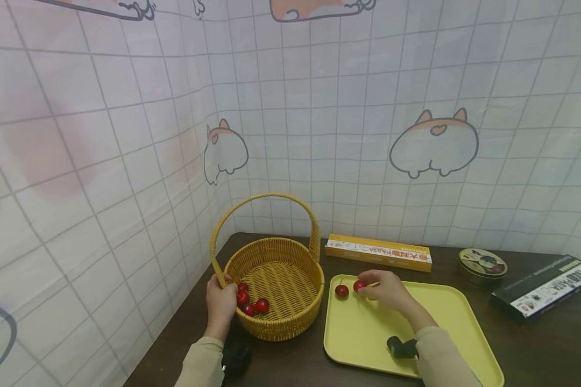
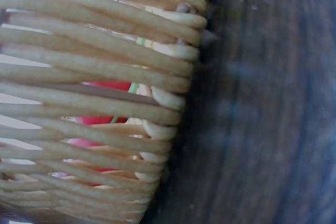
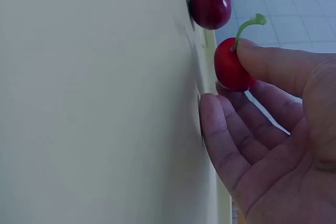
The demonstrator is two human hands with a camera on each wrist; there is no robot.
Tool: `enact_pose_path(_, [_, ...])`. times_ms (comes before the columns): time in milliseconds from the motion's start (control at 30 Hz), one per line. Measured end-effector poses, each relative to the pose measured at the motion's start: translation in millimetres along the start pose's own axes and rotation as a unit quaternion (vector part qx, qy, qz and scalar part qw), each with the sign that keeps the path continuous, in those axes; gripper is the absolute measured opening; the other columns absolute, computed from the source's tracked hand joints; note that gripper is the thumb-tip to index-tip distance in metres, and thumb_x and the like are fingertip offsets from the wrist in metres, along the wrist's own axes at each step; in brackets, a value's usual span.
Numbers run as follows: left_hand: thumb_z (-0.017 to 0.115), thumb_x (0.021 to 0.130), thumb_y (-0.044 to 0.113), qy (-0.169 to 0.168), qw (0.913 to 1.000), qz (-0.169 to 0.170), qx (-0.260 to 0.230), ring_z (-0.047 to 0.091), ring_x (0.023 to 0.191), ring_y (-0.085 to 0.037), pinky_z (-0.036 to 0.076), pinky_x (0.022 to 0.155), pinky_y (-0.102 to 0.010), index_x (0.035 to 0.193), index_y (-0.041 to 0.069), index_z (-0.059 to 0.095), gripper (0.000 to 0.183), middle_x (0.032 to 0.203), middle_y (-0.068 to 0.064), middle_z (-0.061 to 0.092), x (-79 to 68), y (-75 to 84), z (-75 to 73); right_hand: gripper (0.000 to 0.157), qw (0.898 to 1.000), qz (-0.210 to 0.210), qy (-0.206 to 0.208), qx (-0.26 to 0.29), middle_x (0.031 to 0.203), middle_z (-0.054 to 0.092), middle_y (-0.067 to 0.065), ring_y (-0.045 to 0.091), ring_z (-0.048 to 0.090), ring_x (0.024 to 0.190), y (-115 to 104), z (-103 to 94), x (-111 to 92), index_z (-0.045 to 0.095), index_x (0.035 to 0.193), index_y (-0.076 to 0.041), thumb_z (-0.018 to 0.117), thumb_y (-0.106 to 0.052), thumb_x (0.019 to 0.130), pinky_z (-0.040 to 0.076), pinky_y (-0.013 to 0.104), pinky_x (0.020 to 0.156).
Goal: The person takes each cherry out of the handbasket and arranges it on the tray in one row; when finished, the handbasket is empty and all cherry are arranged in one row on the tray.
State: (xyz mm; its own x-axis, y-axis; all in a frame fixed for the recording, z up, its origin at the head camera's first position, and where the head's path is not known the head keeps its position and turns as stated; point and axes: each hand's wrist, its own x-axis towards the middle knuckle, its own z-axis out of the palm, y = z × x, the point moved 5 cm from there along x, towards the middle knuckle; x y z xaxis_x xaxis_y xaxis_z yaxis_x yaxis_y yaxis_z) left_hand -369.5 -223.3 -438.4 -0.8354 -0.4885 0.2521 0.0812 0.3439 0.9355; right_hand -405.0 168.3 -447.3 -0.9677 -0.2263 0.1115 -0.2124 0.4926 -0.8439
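My left hand [image 1: 221, 301] grips the left rim of a yellow wicker basket [image 1: 290, 329] near the foot of its tall handle. Several red cherries [image 1: 262, 306] lie inside against that side; bits of red show through the weave in the left wrist view. Over the far left corner of a yellow tray [image 1: 358, 344], my right hand [image 1: 387, 290] pinches a bright red cherry [image 3: 231, 66] with a green stem between thumb and fingers. A darker cherry [image 1: 341, 291] sits on the tray just left of it, close by in the right wrist view.
Behind the tray lies an orange pasta box [image 1: 377, 252]. A round tin [image 1: 482, 265] and a black pasta box [image 1: 547, 287] are on the dark table's right. A patterned cloth wall [image 1: 348, 134] rises behind and along the left.
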Motion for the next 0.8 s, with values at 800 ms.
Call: enact_pose_path(800, [0.051, 0.077, 0.002, 0.015, 0.9998, 0.007, 0.015, 0.046, 0.09, -0.033, 0.033, 0.077, -0.042, 0.099, 0.001, 0.053, 0.021, 0.1, -0.017, 0.048, 1.4, -0.5, -1.0, 0.037, 1.0, -0.002, -0.022, -0.022, 0.111, 0.068, 0.014, 0.021, 0.065, 0.09, 4.7, 6.0, 0.1, 0.065, 0.119, 0.002, 0.073, -0.009, 0.084, 0.05, 0.033, 0.072])
